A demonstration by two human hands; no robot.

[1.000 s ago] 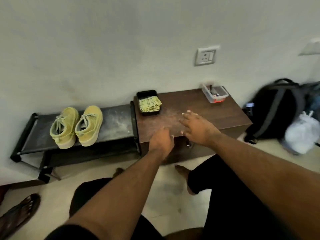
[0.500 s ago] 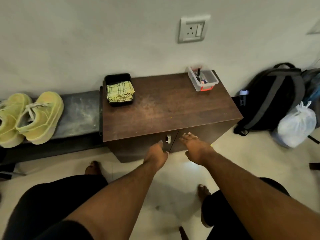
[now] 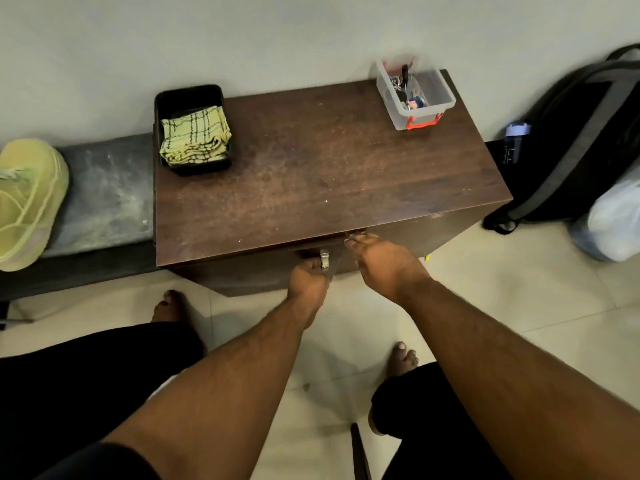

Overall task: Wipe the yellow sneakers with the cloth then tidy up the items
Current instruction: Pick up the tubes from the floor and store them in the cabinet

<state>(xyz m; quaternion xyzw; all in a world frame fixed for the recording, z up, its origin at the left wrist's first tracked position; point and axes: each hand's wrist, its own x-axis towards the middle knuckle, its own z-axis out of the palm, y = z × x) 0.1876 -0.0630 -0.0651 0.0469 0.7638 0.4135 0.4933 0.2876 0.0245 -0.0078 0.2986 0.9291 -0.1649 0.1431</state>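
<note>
Moved: both hands had dropped from the cabinet top to its front doors, and the view had swung right, leaving only 1 yellow sneaker (image 3: 29, 202) at the left edge of the frame.
Left hand (image 3: 308, 282): fingers curled at the small metal handle (image 3: 324, 259) of the left door, gripping it as far as could be seen.
Right hand (image 3: 384, 265): fingers hooked over the top edge of the right door, just under the cabinet (image 3: 329, 174) top.
Cloth (image 3: 194, 136): folded in the black tray (image 3: 188, 95), upper left of the cabinet top, up and left of both hands; the left hand was nearer.
Sneaker: on the dark bench (image 3: 104, 188), far left, its long axis running toward the wall.
Judgement: the doors looked about to be pulled open; wiping seemed not yet begun.
Other: clear box (image 3: 434, 95) at upper right.
</note>
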